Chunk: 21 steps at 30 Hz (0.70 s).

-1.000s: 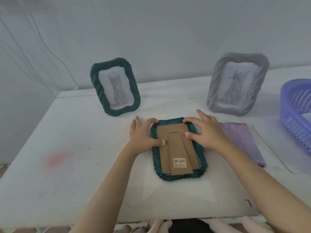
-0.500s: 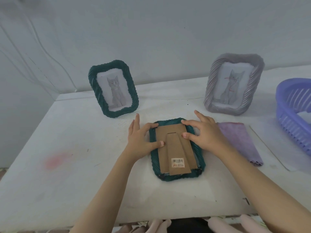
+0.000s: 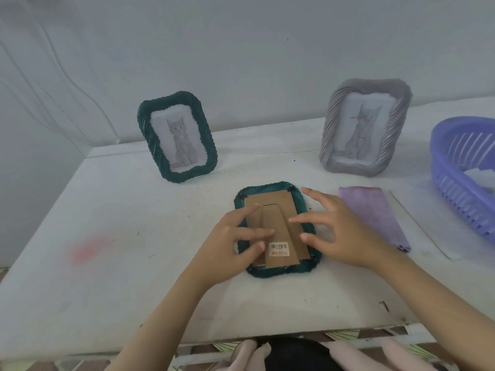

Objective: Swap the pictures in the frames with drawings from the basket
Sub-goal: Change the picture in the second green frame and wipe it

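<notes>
A dark green frame point(image 3: 267, 188) lies face down at the middle of the table, its brown cardboard backing point(image 3: 278, 207) and folded stand with a barcode sticker facing up. My left hand point(image 3: 230, 245) rests over the frame's lower left, fingertips spread on the backing and stand. My right hand point(image 3: 340, 231) hovers over the right edge with fingers apart. Neither hand grips anything. A second green frame point(image 3: 171, 99) and a grey frame point(image 3: 369, 85) stand at the back, each showing a cat picture. The purple basket point(image 3: 442, 156) at the right holds a pale sheet point(image 3: 479, 175).
A purple cloth point(image 3: 375, 210) lies just right of the face-down frame, with a thin pale sheet point(image 3: 428, 223) beyond it near the basket. The white table point(image 3: 107, 223) has a pink stain at the left. A wall runs behind the frames.
Both hands slid from the frame's upper corners down towards its lower half, and their fingers spread wider. The frame itself has stayed in place.
</notes>
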Each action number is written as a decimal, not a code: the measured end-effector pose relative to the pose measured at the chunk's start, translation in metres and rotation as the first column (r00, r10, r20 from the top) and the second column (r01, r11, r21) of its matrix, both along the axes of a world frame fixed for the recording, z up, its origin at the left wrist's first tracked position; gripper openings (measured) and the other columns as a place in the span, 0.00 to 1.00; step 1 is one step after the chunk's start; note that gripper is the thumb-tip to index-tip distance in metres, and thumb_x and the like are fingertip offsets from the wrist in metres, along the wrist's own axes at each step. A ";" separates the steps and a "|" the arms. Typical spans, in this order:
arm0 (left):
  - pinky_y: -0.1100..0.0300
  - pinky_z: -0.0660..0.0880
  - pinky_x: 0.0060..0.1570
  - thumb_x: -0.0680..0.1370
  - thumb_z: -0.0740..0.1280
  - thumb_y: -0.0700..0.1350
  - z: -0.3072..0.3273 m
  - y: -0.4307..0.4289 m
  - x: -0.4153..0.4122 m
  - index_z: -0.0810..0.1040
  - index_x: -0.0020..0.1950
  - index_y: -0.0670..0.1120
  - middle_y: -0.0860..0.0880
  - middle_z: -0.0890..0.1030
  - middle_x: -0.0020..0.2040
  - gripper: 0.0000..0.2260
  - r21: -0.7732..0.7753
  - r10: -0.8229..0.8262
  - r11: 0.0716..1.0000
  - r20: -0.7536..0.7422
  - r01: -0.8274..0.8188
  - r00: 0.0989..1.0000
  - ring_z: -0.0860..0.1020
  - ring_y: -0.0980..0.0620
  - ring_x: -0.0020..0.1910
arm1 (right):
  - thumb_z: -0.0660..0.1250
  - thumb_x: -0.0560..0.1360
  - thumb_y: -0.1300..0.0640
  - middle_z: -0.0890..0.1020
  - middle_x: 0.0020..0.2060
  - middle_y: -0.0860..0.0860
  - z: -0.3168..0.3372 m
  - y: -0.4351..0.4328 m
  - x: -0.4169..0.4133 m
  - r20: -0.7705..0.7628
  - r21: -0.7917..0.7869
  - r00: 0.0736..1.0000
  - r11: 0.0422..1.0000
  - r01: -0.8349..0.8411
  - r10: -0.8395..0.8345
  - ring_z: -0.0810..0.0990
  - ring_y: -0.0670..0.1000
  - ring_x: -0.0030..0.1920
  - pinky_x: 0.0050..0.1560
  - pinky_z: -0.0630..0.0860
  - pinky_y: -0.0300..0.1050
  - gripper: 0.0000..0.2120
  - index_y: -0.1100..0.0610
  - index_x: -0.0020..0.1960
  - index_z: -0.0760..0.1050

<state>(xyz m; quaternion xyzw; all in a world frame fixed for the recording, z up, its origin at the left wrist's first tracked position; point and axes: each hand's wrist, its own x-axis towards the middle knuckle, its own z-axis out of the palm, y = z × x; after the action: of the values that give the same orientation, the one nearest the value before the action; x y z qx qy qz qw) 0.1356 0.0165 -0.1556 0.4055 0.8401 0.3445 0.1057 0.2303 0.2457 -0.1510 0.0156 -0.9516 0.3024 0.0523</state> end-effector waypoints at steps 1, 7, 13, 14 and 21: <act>0.66 0.56 0.67 0.72 0.64 0.55 0.000 -0.002 0.001 0.78 0.58 0.62 0.58 0.63 0.72 0.14 -0.045 -0.034 0.998 -0.020 0.033 0.999 0.59 0.62 0.69 | 0.70 0.70 0.46 0.57 0.71 0.39 0.003 0.002 0.005 0.032 0.021 0.999 0.999 -0.036 0.035 0.56 0.42 0.70 0.69 0.54 0.41 0.17 0.35 0.57 0.74; 0.60 0.45 0.71 0.68 0.66 0.62 0.009 -0.007 -0.002 0.68 0.64 0.68 0.56 0.49 0.76 0.25 -0.312 -0.173 0.937 -0.023 0.158 0.985 0.45 0.61 0.73 | 0.70 0.66 0.38 0.47 0.72 0.35 0.011 0.005 0.017 0.132 0.158 0.981 0.974 -0.164 0.144 0.52 0.36 0.66 0.67 0.53 0.38 0.23 0.32 0.60 0.70; 0.63 0.46 0.69 0.71 0.69 0.56 0.023 -0.003 -0.007 0.64 0.67 0.67 0.55 0.44 0.77 0.27 -0.425 -0.242 0.875 0.034 0.233 0.970 0.44 0.58 0.75 | 0.68 0.65 0.34 0.44 0.71 0.34 0.020 0.004 0.008 0.182 0.262 0.964 0.935 -0.239 0.195 0.53 0.41 0.69 0.64 0.52 0.35 0.25 0.36 0.61 0.72; 0.63 0.46 0.68 0.71 0.69 0.57 0.024 -0.002 -0.008 0.64 0.68 0.67 0.54 0.44 0.77 0.27 -0.444 -0.256 0.864 0.021 0.238 0.966 0.44 0.58 0.75 | 0.68 0.65 0.34 0.44 0.71 0.34 0.021 0.004 0.007 0.199 0.268 0.959 0.930 -0.252 0.203 0.53 0.41 0.69 0.65 0.52 0.35 0.25 0.36 0.61 0.72; 0.60 0.54 0.69 0.74 0.65 0.58 0.028 0.001 -0.006 0.63 0.70 0.64 0.48 0.48 0.77 0.25 -0.516 -0.333 0.821 -0.088 0.243 0.939 0.47 0.52 0.75 | 0.70 0.65 0.36 0.51 0.74 0.39 0.024 0.004 -0.003 0.245 0.247 0.939 0.921 -0.301 0.241 0.55 0.43 0.70 0.68 0.55 0.41 0.22 0.39 0.57 0.77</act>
<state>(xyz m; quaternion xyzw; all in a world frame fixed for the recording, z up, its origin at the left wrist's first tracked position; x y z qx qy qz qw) 0.1297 0.0175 -0.1275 0.5155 0.8348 0.0595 0.1839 0.2270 0.2497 -0.1267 0.1232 -0.9735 0.1684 -0.0935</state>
